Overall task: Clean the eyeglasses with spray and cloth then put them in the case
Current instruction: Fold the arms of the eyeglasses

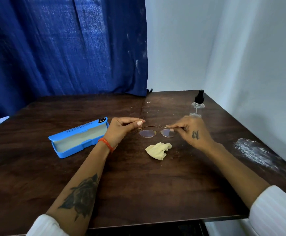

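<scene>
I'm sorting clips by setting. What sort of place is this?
Probably a plain indoor room set up for a tabletop task: a dark wooden table pushed into a corner of white walls, with a blue curtain hung behind it.

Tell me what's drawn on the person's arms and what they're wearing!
The left forearm has a big dark rose tattoo, and an orange thread band circles that wrist. The right hand has a small dark tattoo on its back. Both arms have white sleeves pushed up. The left thumbnail looks pale painted.
</scene>
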A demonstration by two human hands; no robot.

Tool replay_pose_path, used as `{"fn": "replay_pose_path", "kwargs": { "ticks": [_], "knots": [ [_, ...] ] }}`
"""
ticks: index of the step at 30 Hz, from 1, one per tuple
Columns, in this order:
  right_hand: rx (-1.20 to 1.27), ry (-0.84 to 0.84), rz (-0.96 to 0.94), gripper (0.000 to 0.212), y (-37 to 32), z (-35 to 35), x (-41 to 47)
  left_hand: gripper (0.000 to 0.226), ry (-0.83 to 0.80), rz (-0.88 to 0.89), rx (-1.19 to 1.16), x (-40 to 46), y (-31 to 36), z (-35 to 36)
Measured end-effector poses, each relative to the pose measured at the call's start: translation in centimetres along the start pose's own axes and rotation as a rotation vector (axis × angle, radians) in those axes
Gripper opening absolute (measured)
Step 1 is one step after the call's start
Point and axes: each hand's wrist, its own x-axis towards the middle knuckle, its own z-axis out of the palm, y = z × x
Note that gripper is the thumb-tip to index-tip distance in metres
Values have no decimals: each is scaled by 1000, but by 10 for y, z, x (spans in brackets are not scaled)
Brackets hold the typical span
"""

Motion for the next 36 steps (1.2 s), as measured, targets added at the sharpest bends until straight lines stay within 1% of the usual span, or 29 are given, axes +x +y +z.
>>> {"fn": "replay_pose_path", "kwargs": {
  "ticks": [3,6,8,10,11,13,15,18,21,22,23,24,25,28,30,32,34,36],
  "knots": [
    [71,-53,60,16,3,-6,4,12,-84,18,168,1,7,0],
    [174,-87,118,13,2,-12,10,14,-84,24,387,4,15,3],
    [208,-122,129,16,3,-17,15,16,-91,83,545,6,18,7],
    [160,-156,108,21,3,-20,19,18,-109,182,695,8,20,12],
    [105,-149,69,21,3,-21,19,18,-101,236,770,9,20,15],
    [-53,-86,-69,19,4,-20,18,16,-48,344,896,10,17,20],
    [-213,-26,-200,17,7,-17,14,15,7,452,978,8,12,26],
    [-350,-11,-344,17,16,-12,7,11,26,588,1094,5,5,32],
    [-407,-56,-416,21,24,-8,6,6,52,696,1152,4,1,37],
    [-412,-73,-408,23,26,-7,7,1,59,735,1162,5,0,38],
    [-407,-90,-380,24,28,-7,8,7,58,746,1170,5,1,39],
    [-394,-101,-339,25,28,-7,9,8,55,766,1187,6,0,40],
    [-377,-103,-296,24,29,-7,10,5,39,763,1205,6,1,41],
    [-327,-78,-238,17,25,-5,9,11,12,762,1261,7,1,42],
    [-343,-80,-262,11,24,-3,5,12,-13,757,1285,6,1,42],
    [-394,-79,-297,10,24,0,1,12,-43,753,1305,6,1,43],
    [-456,-29,-347,8,26,3,-3,13,-67,744,1332,5,1,43],
    [-521,22,-398,11,26,6,-6,15,-85,737,1357,4,2,43]
  ]
}}
